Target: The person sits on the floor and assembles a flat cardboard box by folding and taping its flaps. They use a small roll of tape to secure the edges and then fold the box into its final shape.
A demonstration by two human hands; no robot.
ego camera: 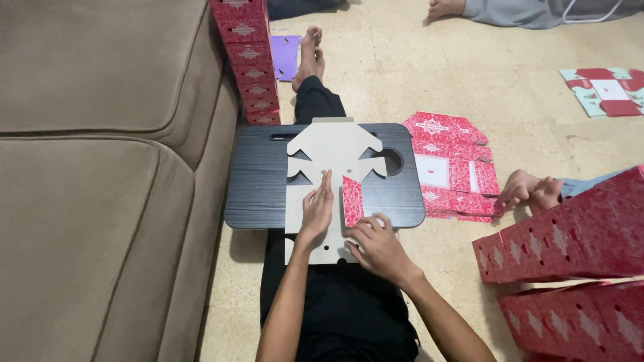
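Flat die-cut carton blank [332, 157] lying grey side up on black lap-desk surface [258, 181] across the legs. Left hand [316, 211] pressed flat on blank, fingers straight. Right hand [377, 245] pinching red flap [353, 200], folded upright. Stack of flat red blanks [453, 167] on floor just right of surface. Folded red boxes [249, 57] stacked against sofa [100, 167].

Under your hands a flat die-cut carton blank [333, 157] lies plain side up on the black lap tray [258, 181], one red patterned flap [352, 200] folded upright just right of your left hand [316, 211]; your right hand [379, 247] presses its near edge; right of the tray lies a stack of flat red blanks [451, 167]; far left, folded red boxes [248, 57] stand stacked against the sofa, a purple blank [285, 55] beside them; near right, more folded red boxes [570, 234]; far right, a teal-and-red blank [604, 90].
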